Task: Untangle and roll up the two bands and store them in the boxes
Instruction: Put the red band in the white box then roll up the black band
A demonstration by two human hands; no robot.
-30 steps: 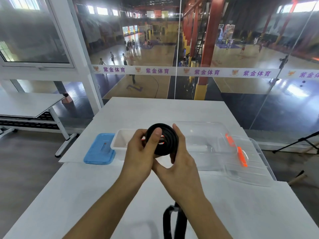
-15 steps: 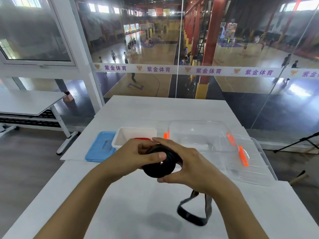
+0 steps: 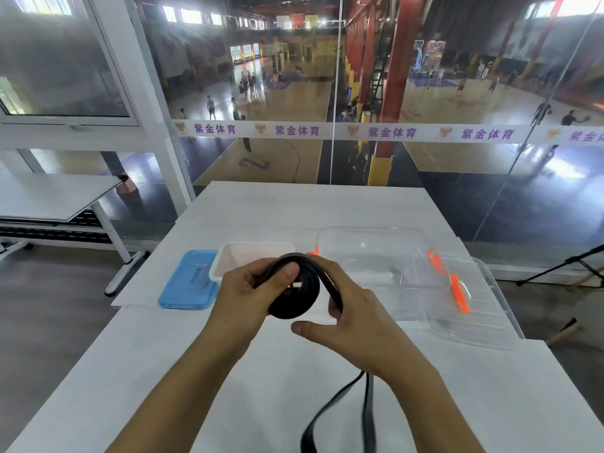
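A black band point(image 3: 295, 294) is held half-rolled over a white table point(image 3: 196, 371) set against a glass wall above a sports hall.

Beyond and to the left of the left hand point(image 3: 248, 297), a blue lid point(image 3: 188, 286) is laid flat beside an open white box point(image 3: 253, 256). The coil is gripped by the left hand, thumb pressed on its face, fingers closed round its edge. The right hand point(image 3: 353, 317) is cupped just beside the coil (thumb spread wide below it), and the loose strap is pinched by its fingers and trails beneath the wrist. Past the right hand, a clear box point(image 3: 376, 250) with orange clips and a clear lid point(image 3: 480, 308) are seen.
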